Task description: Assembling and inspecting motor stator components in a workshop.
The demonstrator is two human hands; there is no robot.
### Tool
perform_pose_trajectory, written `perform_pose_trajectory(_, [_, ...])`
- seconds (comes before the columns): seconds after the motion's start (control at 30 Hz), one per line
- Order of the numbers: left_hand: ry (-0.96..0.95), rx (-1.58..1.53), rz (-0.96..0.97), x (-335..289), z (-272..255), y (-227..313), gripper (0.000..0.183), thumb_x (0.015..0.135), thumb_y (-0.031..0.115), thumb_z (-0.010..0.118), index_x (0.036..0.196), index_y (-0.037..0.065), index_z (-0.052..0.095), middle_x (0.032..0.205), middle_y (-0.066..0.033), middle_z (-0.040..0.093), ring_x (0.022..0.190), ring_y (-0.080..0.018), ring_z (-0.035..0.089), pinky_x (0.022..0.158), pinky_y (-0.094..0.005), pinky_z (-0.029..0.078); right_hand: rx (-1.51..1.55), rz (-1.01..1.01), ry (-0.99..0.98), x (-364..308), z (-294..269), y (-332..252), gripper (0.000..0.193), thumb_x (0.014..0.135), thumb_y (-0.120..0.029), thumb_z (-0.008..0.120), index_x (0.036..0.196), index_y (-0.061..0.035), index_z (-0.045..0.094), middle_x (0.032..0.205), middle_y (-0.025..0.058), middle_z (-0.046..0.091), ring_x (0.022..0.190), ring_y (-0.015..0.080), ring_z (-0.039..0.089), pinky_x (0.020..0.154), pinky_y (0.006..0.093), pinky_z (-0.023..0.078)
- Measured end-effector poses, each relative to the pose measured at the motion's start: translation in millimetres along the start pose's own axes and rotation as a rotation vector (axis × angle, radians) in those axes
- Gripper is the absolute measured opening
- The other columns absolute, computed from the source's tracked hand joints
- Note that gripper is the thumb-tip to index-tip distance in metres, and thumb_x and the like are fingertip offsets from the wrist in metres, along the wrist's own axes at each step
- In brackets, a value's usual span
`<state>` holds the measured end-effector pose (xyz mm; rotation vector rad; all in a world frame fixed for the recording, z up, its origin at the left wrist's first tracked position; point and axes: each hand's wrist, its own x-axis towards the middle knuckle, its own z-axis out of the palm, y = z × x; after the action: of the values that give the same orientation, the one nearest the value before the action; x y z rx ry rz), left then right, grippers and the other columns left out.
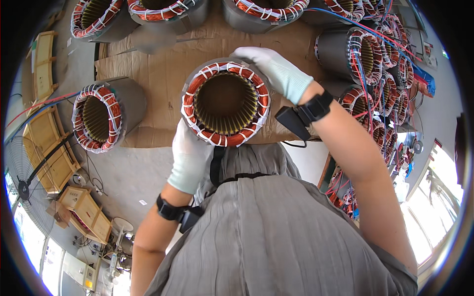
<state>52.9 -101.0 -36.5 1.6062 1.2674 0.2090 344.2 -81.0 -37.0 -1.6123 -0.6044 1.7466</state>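
A motor stator (263,103) stands before me with its open bore facing up; white lacing binds the orange copper winding around its rim. My left hand (190,150), in a white glove, grips the near left side of its grey body, the fingertips hidden behind it. On the far right side, my gloved right hand (271,69) curls around the same stator, its fingers partly out of sight behind the top edge. Apart from both hands, another stator (131,111) rests at the left on the brown cardboard (155,66).
More stators (266,19) line the far edge, and several others (340,54) are packed at the right with red and blue leads hanging over them. Wooden crates (49,148) and a fan (23,190) stand on the floor at the left.
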Motion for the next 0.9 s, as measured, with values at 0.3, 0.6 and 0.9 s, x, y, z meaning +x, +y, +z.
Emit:
perform_pose_trajectory(0.3, [0.158,-0.243,0.053,-21.6,-34.5,31.1,0.053,0.093,0.004,0.059,0.144,-0.004,0.046,0.136,-0.0177,0.057,0.125,-0.0282,0.058,0.112,-0.0403,0.043,-0.049,-0.275,0.481,-114.8,23.2,54.5,0.032,0.105,-0.02,0.052,0.126,0.0002,0.066,0.115,0.0075,0.071,0.106,0.0112,0.062,0.092,0.0257,0.047])
perform_pose_trajectory(0.6, [0.06,0.079,0.373,-16.1,-38.1,33.4,0.082,0.079,0.01,0.081,0.149,-0.001,0.041,0.145,-0.0197,0.045,0.136,-0.033,0.046,0.113,-0.0427,0.041,-0.025,0.001,0.492,-166.4,70.5,92.0,0.029,0.102,-0.011,0.05,0.12,0.003,0.067,0.113,0.0135,0.071,0.106,0.0198,0.065,0.096,0.0303,0.048])
perform_pose_trajectory(0.9, [0.107,0.107,0.395,-15.9,-33.4,30.7,0.081,0.077,0.007,0.079,0.149,-0.001,0.041,0.145,-0.021,0.045,0.135,-0.0341,0.047,0.112,-0.0432,0.041,-0.235,-0.156,0.509,-178.9,68.3,100.0,0.029,0.1,-0.008,0.048,0.118,0.0046,0.067,0.116,0.0185,0.07,0.111,0.0272,0.067,0.099,0.0339,0.049])
